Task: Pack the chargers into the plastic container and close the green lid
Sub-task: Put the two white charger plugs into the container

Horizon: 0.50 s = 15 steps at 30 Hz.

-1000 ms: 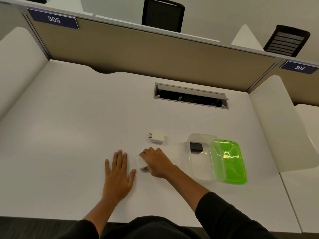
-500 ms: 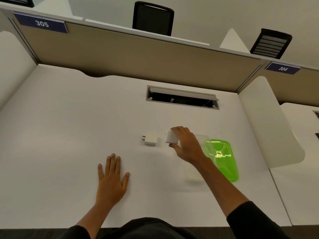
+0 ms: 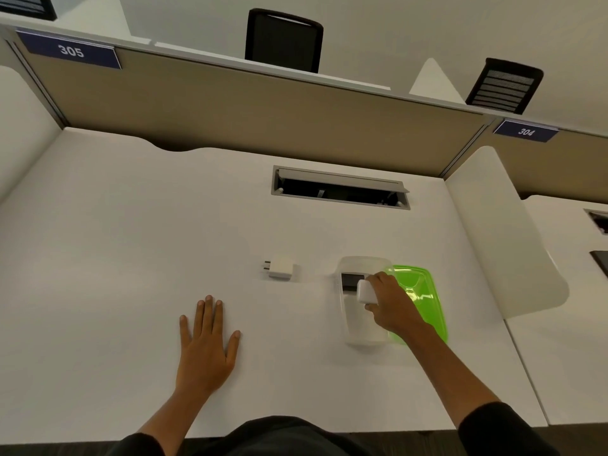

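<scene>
here the white surface (image 3: 131, 258) fills most of the view, with a beige partition (image 3: 263, 120) standing along its far edge and a white side panel (image 3: 500, 241) on the right. in the far part of the surface there is a grey cable slot (image 3: 340, 187) with its flap open. two black chairs (image 3: 283, 39) show behind the partition.

the clear plastic container (image 3: 358, 330) sits on the right part of the surface, open at the top. the green lid (image 3: 424, 291) lies flat just beside it on its right side, touching or almost touching its edge. a black charger (image 3: 351, 280) lies inside the container at its far end.

the right hand (image 3: 391, 304) is over the open container. its grip is closed around a white charger (image 3: 367, 291), fingers on top and thumb below, and the charger is above the inside of the container, next to the black one. i cannot tell if it touches the bottom.

the left hand (image 3: 205, 343) lies flat on the surface with the palm down and the fingers stretched; it holds nothing.

another white charger (image 3: 280, 268), with its two pins pointing left, lies on the surface between the hands, to the left of the container and apart from it.
</scene>
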### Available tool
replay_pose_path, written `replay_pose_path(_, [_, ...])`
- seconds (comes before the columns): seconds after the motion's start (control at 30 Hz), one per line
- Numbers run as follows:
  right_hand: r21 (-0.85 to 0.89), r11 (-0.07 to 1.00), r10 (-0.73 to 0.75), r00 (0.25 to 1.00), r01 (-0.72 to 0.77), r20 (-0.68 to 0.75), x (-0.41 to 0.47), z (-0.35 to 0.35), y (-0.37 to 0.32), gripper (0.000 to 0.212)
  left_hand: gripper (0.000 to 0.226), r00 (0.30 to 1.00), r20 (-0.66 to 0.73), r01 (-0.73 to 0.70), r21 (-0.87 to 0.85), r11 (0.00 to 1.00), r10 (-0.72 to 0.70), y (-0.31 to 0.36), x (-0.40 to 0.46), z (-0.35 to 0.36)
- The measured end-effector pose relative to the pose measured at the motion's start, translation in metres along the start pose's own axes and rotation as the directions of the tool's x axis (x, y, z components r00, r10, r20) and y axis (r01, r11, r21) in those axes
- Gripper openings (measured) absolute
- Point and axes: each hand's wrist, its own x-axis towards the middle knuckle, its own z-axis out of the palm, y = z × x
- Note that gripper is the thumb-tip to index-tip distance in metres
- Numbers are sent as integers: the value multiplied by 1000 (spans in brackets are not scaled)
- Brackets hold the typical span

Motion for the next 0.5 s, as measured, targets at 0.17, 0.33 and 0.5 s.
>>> replay_pose_path(0.17, [-127, 992, 10, 993, 4, 114, -1, 11, -1, 66, 87, 1000, -3, -3, -10, 1000, 3, 0, 0, 0])
replay_pose_path(0.33, [-145, 989, 43, 989, -22, 143, 2, 16, -2, 65, 87, 1000, -9, -4, -6, 1000, 4, 0, -1, 0])
replay_pose_path(0.5, [-116, 992, 72, 986, -55, 150, 3, 20, -2, 62, 86, 1000, -16, -6, -22, 1000, 5, 1, -1, -1])
